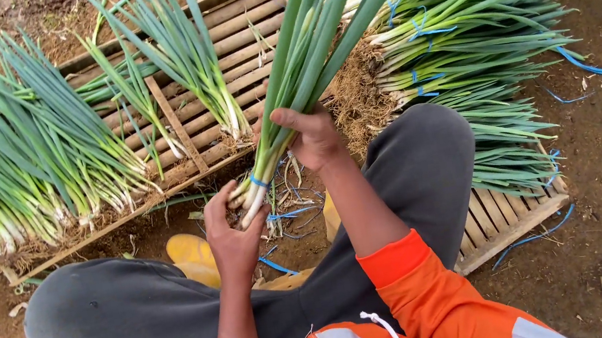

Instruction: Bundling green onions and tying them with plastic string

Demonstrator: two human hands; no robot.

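The right hand [314, 137] clamps the green onion bunch [300, 58] upright. The left hand [231, 231] pinches its white ends beside the blue tie [259, 181], steadying them.

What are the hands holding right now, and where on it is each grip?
A bunch of green onions. The right hand wraps the stalks just above the blue tie; the left hand grips the white root end.

Single head-worn view, looking steeply down from close above onto lap, hands and bundle of green onions [300, 58], slatted wooden pallets [233, 36] just ahead.
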